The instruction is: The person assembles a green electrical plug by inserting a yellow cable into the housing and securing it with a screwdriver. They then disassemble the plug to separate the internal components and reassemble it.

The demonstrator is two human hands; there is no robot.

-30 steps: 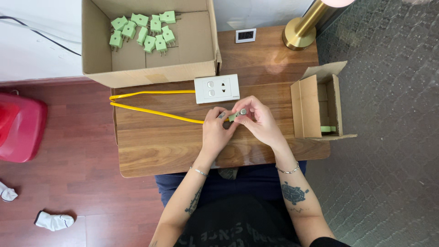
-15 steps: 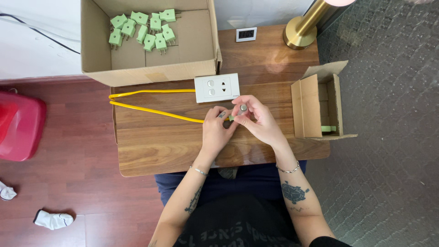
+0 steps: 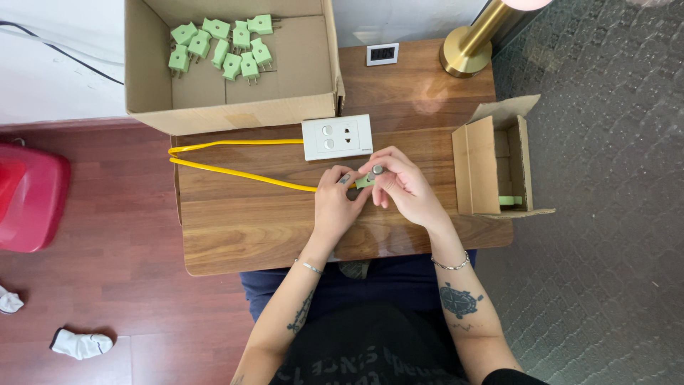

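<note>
A small green plug [image 3: 365, 181] is pinched between my two hands over the middle of the wooden table [image 3: 235, 235]. My left hand [image 3: 336, 205] grips its left end, where a yellow cord [image 3: 235, 172] meets it. My right hand [image 3: 403, 187] covers its right side, and a small round grey piece [image 3: 377, 170] shows at my fingertips above the plug. The cord loops left along the table and runs back to a white socket box [image 3: 337, 137] just behind my hands.
A large open cardboard box [image 3: 299, 71] at the back left holds several green plugs [image 3: 222, 48]. A small open carton [image 3: 491, 165] lies on its side at the right edge. A brass lamp base [image 3: 464, 57] and a small display [image 3: 382, 54] stand behind. A red object [image 3: 28, 198] sits on the floor.
My hands have stayed in place over the table. My fingers have shifted slightly on the plug; the grey piece now shows at my right fingertips.
</note>
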